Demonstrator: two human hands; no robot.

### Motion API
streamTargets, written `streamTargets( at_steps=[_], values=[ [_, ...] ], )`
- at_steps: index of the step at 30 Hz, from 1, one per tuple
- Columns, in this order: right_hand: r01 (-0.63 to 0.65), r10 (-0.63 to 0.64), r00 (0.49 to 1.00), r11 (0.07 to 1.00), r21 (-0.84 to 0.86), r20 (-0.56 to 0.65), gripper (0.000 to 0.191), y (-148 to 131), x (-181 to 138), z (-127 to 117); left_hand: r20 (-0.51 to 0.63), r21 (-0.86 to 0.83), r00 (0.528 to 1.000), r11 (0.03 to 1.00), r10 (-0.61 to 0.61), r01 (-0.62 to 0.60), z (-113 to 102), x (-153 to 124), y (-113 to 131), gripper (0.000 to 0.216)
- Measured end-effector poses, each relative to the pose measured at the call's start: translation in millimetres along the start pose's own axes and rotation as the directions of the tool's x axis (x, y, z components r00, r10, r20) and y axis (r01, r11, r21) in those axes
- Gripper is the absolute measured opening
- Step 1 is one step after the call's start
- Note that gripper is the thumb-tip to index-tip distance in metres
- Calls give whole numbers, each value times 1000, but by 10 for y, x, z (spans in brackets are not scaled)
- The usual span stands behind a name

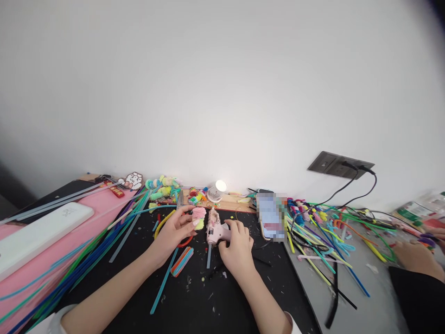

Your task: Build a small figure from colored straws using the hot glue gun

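Between the fingers of my left hand (174,231) is a small fuzzy craft piece (199,213), pink at the top and yellow-green below. My right hand (238,244) is closed round the handle of a pale pink hot glue gun (214,231), which lies on the black mat (243,301) with its nozzle toward the wall. A translucent glue stick (209,260) sticks out of the gun's back end. Near my left hand lies a short bundle of orange, blue and white pipe cleaners (182,262). The fingertips on the handle are partly hidden.
A paper cup (217,190) stands at the back by the wall. A phone (270,217) is to the right, beside piled pipe cleaners (327,246). Long pipe cleaners (83,260) and a white case (45,234) lie left. Another person's hand (417,260) is at far right.
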State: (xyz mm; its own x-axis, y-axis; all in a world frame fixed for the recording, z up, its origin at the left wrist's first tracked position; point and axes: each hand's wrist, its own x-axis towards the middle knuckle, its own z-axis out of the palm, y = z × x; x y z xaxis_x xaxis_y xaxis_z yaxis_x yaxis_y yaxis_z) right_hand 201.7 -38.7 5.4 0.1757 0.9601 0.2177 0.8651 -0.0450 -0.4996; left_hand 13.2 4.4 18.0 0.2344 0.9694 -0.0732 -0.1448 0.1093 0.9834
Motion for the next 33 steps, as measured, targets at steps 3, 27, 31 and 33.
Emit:
streamTargets(
  at_steps=[3,27,31,33],
  values=[
    [-3,5,999,999,-52,35,52,2,5,9,-16,18,1000,1000,15,-14,4,-26,28,59],
    [245,-279,959,755,609,-40,12,57,65,-43,-44,-306,997,951,-63,46,-63,-22,-42,51],
    [255,-301,953,746,616,-31,13,55,34,-35,-45,-310,997,949,-67,49,-56,-24,-28,50],
    [267,-314,949,753,601,-28,12,63,29,-18,-46,-311,997,949,-67,50,-50,-25,-19,51]
  ],
)
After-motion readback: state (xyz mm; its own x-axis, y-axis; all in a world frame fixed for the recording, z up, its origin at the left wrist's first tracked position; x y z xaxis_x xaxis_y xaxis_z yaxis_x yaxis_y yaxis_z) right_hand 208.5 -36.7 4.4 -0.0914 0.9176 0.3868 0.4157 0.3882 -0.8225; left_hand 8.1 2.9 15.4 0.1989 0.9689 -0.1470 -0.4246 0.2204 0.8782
